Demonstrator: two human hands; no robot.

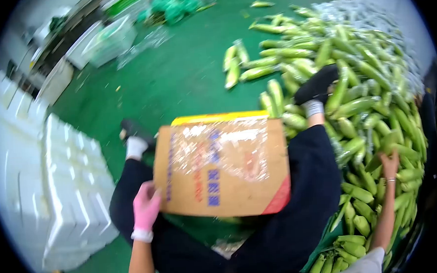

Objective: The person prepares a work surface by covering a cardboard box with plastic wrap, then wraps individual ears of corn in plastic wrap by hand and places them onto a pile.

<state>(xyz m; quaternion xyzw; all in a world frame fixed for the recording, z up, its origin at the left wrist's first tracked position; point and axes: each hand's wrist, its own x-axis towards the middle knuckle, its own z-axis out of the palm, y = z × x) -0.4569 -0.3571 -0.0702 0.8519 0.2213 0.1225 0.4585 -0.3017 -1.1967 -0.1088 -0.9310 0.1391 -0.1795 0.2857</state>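
Observation:
A flat piece of printed cardboard, partly covered with shiny clear film, lies across the lap between the knees. At its left edge is my left hand in a pink glove, fingers closed on the edge. My bare right hand, with a band at the wrist, reaches out to the right into a large heap of green corn ears. Its fingers are round a green ear; the far side of the grip is hidden. A yellow edge shows behind the cardboard.
White foam boxes are stacked at the left. Plastic tubs and green bags stand or lie at the upper left. Loose ears lie on the green floor. Both outstretched legs flank the cardboard; the right shoe touches the heap.

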